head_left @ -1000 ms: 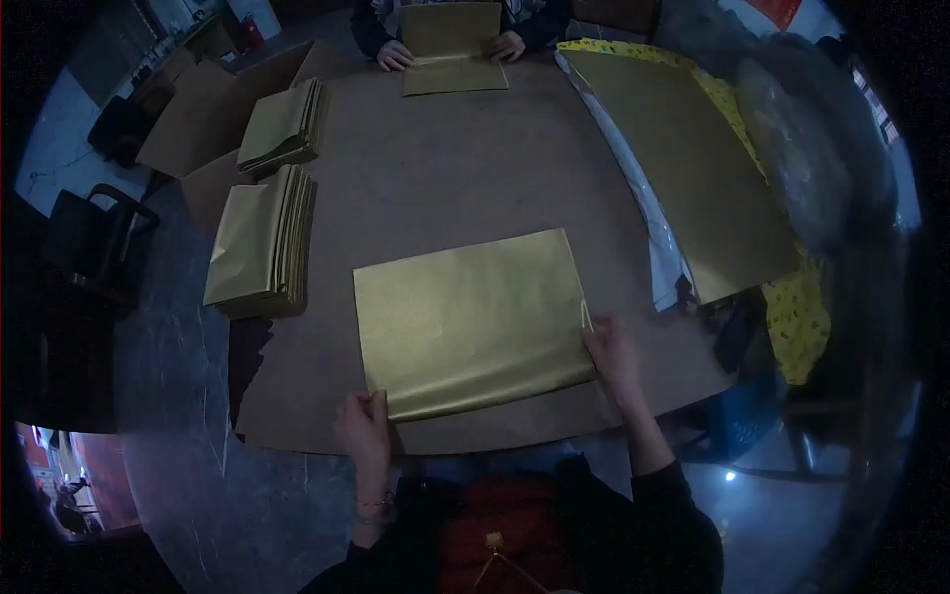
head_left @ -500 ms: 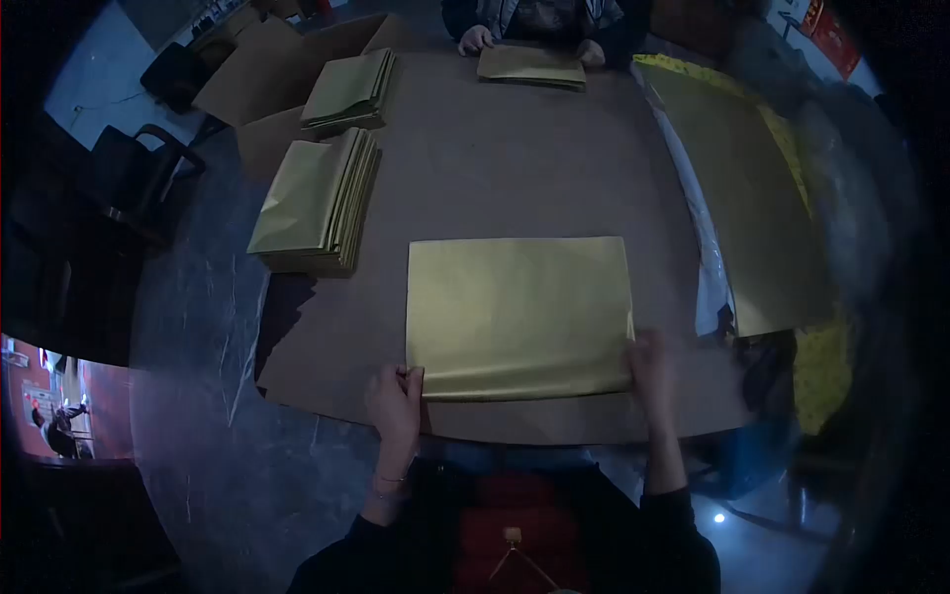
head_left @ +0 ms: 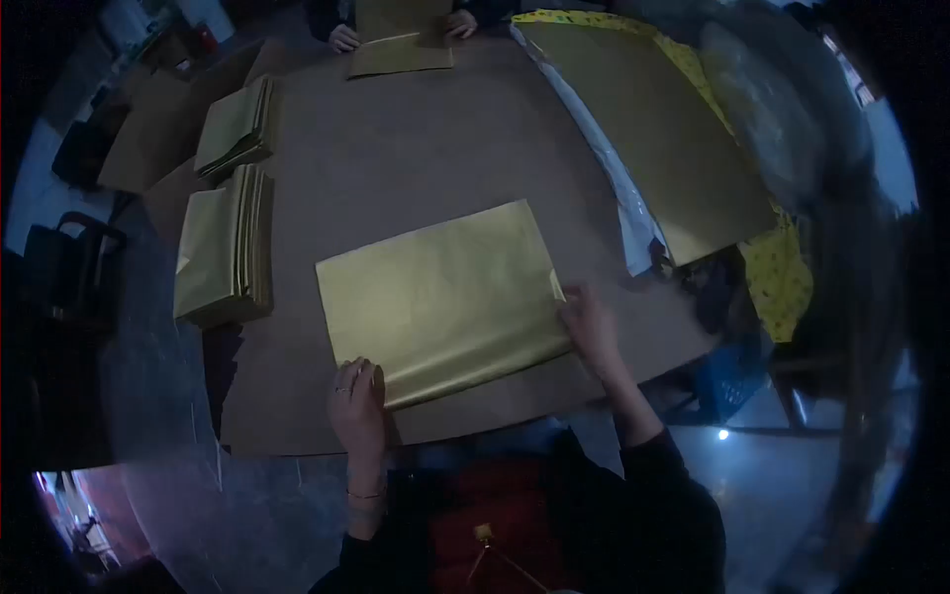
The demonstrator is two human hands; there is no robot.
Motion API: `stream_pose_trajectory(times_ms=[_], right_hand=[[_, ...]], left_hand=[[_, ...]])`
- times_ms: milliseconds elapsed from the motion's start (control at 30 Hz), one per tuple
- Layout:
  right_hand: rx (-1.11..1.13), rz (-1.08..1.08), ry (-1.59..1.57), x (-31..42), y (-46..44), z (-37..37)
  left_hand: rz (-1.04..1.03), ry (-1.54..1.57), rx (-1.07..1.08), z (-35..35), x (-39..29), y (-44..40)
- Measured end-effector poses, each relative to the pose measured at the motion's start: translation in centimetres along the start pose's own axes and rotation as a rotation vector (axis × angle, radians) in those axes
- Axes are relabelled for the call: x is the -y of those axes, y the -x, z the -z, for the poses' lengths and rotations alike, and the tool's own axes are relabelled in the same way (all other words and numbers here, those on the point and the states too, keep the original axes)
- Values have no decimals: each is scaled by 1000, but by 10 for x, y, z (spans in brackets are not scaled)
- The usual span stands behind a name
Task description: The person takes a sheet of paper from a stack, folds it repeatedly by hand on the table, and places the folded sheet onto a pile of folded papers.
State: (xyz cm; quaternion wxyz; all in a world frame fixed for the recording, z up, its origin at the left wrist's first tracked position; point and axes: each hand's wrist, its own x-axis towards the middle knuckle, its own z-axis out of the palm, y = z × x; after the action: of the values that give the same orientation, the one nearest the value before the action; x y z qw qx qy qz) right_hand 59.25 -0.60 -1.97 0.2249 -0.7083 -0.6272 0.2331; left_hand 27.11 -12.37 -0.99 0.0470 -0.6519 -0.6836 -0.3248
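Note:
A folded gold paper sheet (head_left: 440, 297) lies tilted on the brown table near its front edge, the fold facing me. My left hand (head_left: 357, 401) is at its lower left corner, fingers closed together on the edge. At the right edge, my right hand (head_left: 586, 322) pinches the side of the sheet with closed fingers. To the left stand two piles of folded gold paper, a nearer one (head_left: 210, 243) and a farther one (head_left: 233, 124).
Across the brown table (head_left: 396, 168), a co-worker's two hands hold another gold sheet (head_left: 401, 54). Large flat gold sheets (head_left: 653, 129) lie at the right on white and yellow wrapping. An open cardboard box (head_left: 163, 124) stands at the back left.
The view has swung back and forth. My left hand has shifted from pinching the lower left corner to lying further over it. The co-worker's sheet was folded flat half a second ago and now stands open.

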Motion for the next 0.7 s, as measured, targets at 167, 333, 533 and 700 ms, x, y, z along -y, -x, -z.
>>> stream_pose_trajectory(times_ms=[167,333,533,700], right_hand=[[80,-92,15,7,2,4],[61,1,-59,7,1,3],[90,-8,-28,8,2,3],[65,-19,-11,10,2,4]], left_hand=[[141,111,146,-2,-9,-4],[186,58,202,2,-14,-9],[147,-115,220,-5,-24,-4],[178,-104,249,-4,-24,-5]])
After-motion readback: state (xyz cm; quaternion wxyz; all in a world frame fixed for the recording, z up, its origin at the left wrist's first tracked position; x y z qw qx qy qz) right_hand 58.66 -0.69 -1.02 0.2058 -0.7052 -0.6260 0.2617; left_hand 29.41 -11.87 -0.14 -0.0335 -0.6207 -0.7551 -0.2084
